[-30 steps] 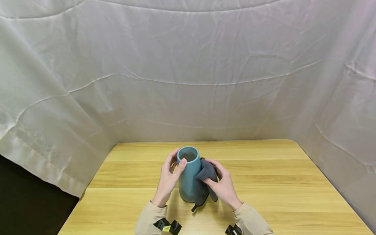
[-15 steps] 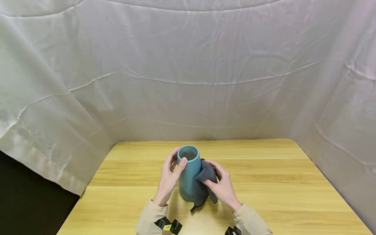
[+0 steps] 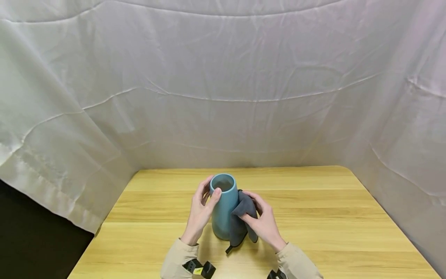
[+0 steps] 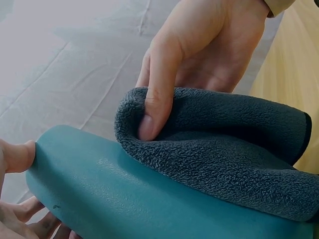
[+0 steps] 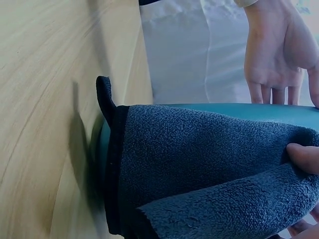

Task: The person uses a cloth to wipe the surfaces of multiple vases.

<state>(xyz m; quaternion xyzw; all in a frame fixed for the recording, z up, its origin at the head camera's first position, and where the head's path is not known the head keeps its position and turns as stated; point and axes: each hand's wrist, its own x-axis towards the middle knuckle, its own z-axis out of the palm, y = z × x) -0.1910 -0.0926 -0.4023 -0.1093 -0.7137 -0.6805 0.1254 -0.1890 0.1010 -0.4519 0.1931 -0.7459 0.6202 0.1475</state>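
A tall blue vase [image 3: 221, 217] stands upright on the wooden table, its round mouth facing up. My left hand [image 3: 201, 213] grips it near the rim, thumb on the near side and fingers round the far left. Against the vase's right side lies a dark grey towel [image 3: 239, 226], folded over, with a black edge and a hanging loop. My right hand [image 3: 262, 221] pinches this towel between thumb and fingers. In the left wrist view a small dark mark [image 4: 56, 206] shows on the vase [image 4: 109, 184] near the left fingers. The towel hides the vase's right side.
The wooden table [image 3: 334, 228] spreads out on both sides of the vase. A pale grey curtain [image 3: 244, 124] hangs behind it and along both sides. A dark area [image 3: 31, 236] shows at the lower left. Each sleeve carries a black wrist device [image 3: 199, 268].
The towel's lower end and loop have shifted very slightly to the left, and the right hand with them. Both hands keep their holds, and the vase stays in place.
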